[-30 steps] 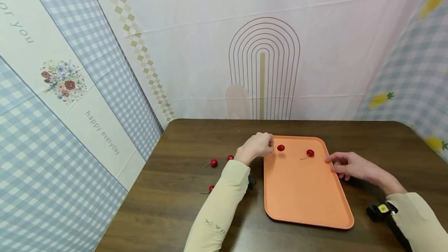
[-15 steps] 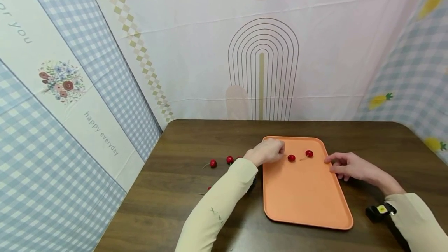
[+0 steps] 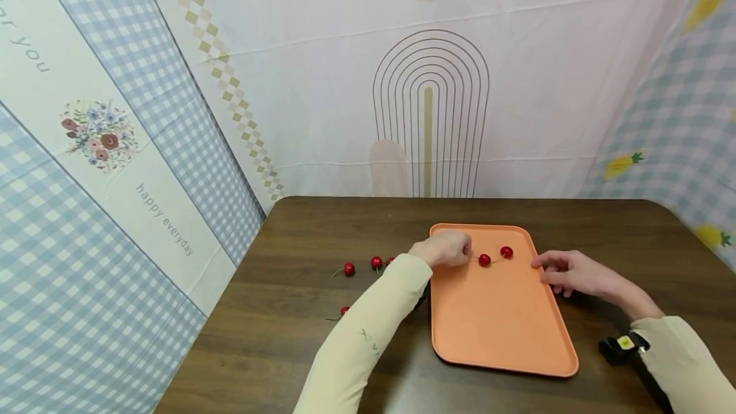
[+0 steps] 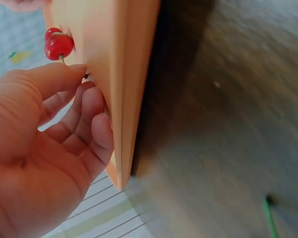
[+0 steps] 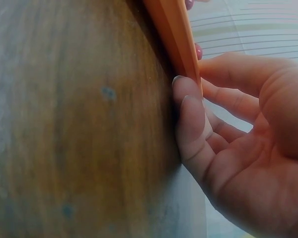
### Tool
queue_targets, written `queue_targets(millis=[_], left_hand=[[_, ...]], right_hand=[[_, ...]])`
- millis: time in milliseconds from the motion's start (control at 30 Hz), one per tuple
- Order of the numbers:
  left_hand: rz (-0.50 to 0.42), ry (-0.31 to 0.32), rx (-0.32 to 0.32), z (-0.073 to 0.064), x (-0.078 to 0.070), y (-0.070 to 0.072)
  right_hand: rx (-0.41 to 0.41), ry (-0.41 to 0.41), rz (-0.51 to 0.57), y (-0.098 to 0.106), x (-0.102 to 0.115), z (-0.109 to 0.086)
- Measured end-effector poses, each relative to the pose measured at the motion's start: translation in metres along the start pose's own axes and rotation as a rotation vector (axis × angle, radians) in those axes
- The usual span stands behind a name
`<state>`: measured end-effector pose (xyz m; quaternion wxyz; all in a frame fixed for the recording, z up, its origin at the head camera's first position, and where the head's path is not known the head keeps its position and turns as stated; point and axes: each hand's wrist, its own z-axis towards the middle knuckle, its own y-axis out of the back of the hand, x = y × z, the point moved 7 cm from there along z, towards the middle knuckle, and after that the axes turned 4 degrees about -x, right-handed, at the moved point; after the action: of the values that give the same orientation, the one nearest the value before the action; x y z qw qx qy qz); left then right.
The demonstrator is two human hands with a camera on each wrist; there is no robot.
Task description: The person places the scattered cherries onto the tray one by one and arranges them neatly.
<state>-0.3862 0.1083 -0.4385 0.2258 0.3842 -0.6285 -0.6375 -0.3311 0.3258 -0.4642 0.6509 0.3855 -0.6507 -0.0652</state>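
My left hand (image 3: 445,249) reaches over the far left part of an orange tray (image 3: 500,318) and pinches a red cherry (image 3: 485,260) by its thin stem. In the left wrist view that cherry (image 4: 58,47) sits just past the thumb and fingertips, with the stem's dark end poking out between them. A second cherry (image 3: 506,252) lies on the tray close by, to the right and a little farther back. My right hand (image 3: 577,272) holds the tray's right rim; in the right wrist view its fingers (image 5: 191,116) curl against the outer edge of the tray (image 5: 176,37).
Several cherries with stems lie on the brown wooden table (image 3: 259,331) left of the tray, including one cherry (image 3: 349,269) and another cherry (image 3: 376,263). My left sleeve (image 3: 368,331) partly covers one cherry (image 3: 345,310). A patterned cloth (image 3: 322,114) hangs behind the table.
My left hand has moved right and slightly nearer over the tray, bringing the pinched cherry beside the other one. The right hand stays at the rim.
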Motion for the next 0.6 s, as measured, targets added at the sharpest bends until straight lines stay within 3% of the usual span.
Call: queue_targets(millis=[233,400,600], left_hand=[[-0.179,0.125,0.049,0.004,0.009,-0.005],[-0.201,0.201,0.052,0.005,0.011,-0.006],[-0.256,0.244,0.091,0.01,0.016,-0.01]], right_hand=[[0.003,-0.001,0.002,0.0,0.001,0.001],[-0.001,0.001,0.005,0.0,0.0,0.001],[-0.003,-0.006,0.003,0.0,-0.001,0.001]])
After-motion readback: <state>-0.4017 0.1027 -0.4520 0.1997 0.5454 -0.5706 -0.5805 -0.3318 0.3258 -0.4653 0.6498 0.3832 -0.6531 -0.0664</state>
